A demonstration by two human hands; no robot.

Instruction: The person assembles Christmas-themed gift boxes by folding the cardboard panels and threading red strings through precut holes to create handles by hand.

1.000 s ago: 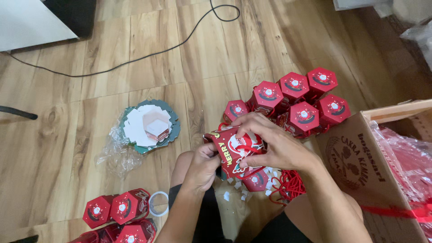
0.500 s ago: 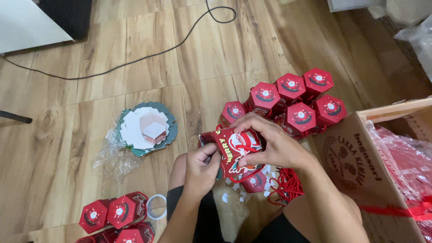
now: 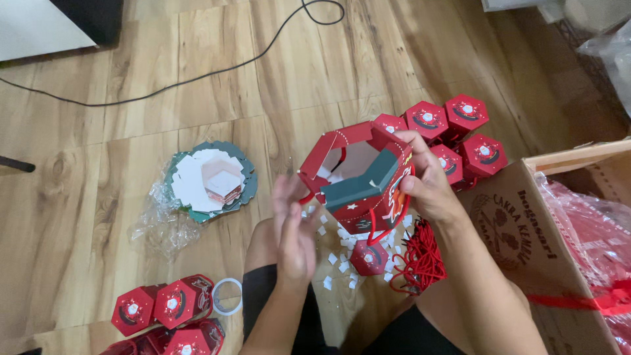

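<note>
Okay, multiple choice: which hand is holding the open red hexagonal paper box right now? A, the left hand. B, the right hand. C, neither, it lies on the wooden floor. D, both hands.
B: the right hand grips the far side of the open red hexagonal paper box, while the left hand is blurred, open and off the box.

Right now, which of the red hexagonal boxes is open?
The red hexagonal box held up in the right hand: its top gapes, showing the hollow inside. The finished boxes behind it and those at lower left are closed.
</note>
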